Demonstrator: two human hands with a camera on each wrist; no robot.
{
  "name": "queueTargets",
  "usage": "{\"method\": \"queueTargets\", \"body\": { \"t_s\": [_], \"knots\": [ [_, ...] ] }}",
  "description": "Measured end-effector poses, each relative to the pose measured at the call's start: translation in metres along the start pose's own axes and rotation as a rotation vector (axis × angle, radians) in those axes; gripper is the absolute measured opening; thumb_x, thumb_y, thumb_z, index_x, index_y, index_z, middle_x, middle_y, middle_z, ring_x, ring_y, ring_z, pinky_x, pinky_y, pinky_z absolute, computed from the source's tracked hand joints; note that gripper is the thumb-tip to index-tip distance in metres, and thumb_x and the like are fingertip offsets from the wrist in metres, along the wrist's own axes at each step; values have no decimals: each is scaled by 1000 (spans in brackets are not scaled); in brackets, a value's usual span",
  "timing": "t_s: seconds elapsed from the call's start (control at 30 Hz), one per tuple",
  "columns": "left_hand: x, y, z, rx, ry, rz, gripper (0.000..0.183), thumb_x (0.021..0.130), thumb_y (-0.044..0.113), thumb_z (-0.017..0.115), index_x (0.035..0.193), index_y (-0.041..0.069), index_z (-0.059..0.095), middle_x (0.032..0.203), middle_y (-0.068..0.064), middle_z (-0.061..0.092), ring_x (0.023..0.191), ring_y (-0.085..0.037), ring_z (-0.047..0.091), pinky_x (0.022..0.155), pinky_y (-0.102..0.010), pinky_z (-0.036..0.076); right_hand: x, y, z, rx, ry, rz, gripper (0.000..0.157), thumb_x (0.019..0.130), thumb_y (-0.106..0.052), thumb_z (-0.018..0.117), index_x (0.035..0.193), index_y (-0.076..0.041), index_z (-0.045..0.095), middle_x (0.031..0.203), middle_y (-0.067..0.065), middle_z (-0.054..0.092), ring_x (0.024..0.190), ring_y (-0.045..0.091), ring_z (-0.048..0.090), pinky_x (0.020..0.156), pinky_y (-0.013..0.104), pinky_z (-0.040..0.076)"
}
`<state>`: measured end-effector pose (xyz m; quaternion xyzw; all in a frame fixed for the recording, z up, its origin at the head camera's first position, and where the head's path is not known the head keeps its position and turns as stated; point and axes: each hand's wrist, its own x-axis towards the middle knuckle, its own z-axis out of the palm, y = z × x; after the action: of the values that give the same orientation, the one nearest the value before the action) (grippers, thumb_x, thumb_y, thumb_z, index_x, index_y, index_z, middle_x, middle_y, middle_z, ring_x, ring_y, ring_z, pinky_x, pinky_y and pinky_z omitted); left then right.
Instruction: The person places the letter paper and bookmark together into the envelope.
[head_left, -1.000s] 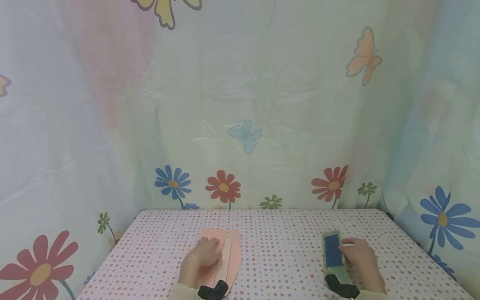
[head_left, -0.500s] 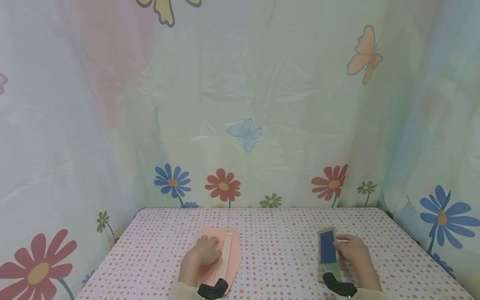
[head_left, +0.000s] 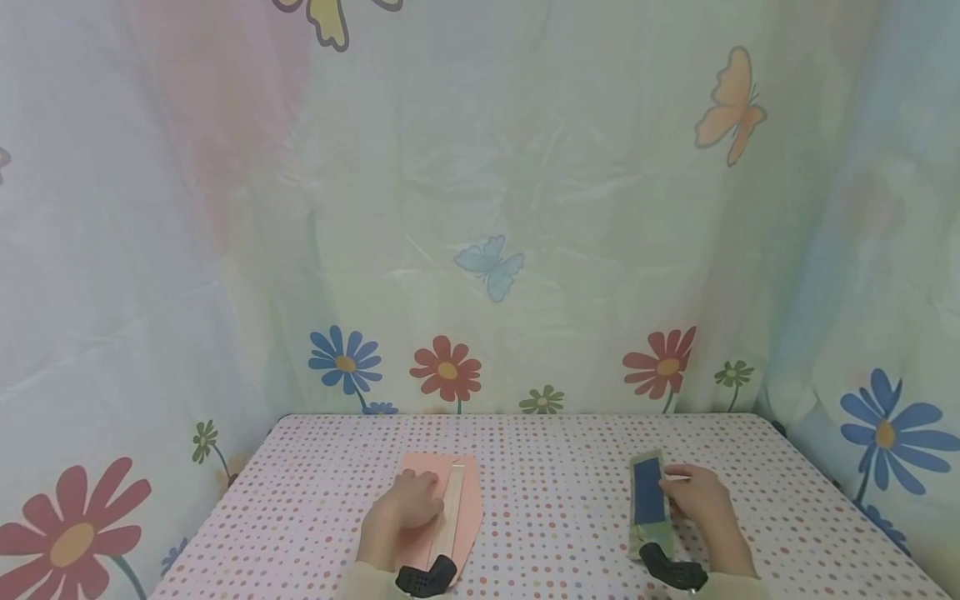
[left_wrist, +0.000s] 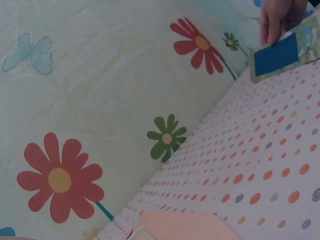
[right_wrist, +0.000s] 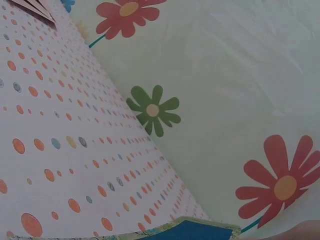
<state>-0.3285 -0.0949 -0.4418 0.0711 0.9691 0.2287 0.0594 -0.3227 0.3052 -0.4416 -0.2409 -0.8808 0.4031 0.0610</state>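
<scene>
A peach, envelope-like paper piece (head_left: 471,517) with clipped corners and a pale lengthwise strip (head_left: 452,508) lies at the front left of the table. My left hand (head_left: 405,504) grips its left part with bent fingers; the fingertips are partly hidden. At the front right, my right hand (head_left: 697,496) pinches the right edge of a flat green-patterned card (head_left: 656,532) with a dark blue panel. In the left wrist view this card (left_wrist: 305,42) is tilted up, close over the table, with the fingers at its upper edge. Only its blue top shows in the right wrist view.
A polka-dot cloth covers the table (head_left: 555,500). Behind it and at both sides hangs a flower and butterfly curtain (head_left: 585,208). A stretch of dotted cloth separates the two hands. Each wrist carries a black camera mount.
My right hand has moved a little to the left with the green-patterned card. The left hand and the peach paper stay in place; the head view has shifted slightly.
</scene>
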Motion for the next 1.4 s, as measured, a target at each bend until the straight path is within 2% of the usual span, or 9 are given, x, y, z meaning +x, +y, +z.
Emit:
{"method": "queueTargets", "body": {
  "t_s": [0.23,0.7,0.93,1.1,1.3,1.4],
  "knots": [
    [0,1,0,15,3,5,46,85,21,54,128,4,56,125,-21,52,118,-40,49,99,-62,40,-2,0,2,-2,-32,-30,40,90,-9,55,125,10,50,97,26,64,72,21,64,55,26,52],
    [1,0,1,24,3,22,46,85,20,54,128,4,56,126,-22,52,119,-41,48,99,-62,40,-9,-7,19,42,-79,-136,41,90,-9,54,125,12,51,81,16,64,61,14,56,53,27,49],
    [1,-1,1,25,15,27,47,84,19,54,128,3,56,126,-23,51,119,-42,48,99,-63,40,-11,-15,25,64,-100,-164,42,90,-10,53,127,11,49,87,19,64,64,15,58,54,26,50],
    [0,-1,0,18,14,24,46,85,19,54,128,4,56,126,-23,51,119,-41,48,100,-63,39,-12,-20,26,91,-117,-191,44,90,-10,53,129,11,48,86,18,66,58,12,58,53,28,51],
    [-1,0,0,8,16,18,46,85,19,54,128,4,55,126,-23,51,118,-41,48,99,-63,39,-13,-26,30,109,-92,-171,44,91,-11,54,131,7,47,98,25,65,57,10,58,55,28,51],
    [-2,1,0,8,18,20,46,85,19,54,128,3,56,126,-23,51,118,-41,49,99,-63,39,-16,-29,32,157,-82,-172,45,91,-9,54,132,7,46,103,28,64,59,10,59,56,28,53]
  ]
}}
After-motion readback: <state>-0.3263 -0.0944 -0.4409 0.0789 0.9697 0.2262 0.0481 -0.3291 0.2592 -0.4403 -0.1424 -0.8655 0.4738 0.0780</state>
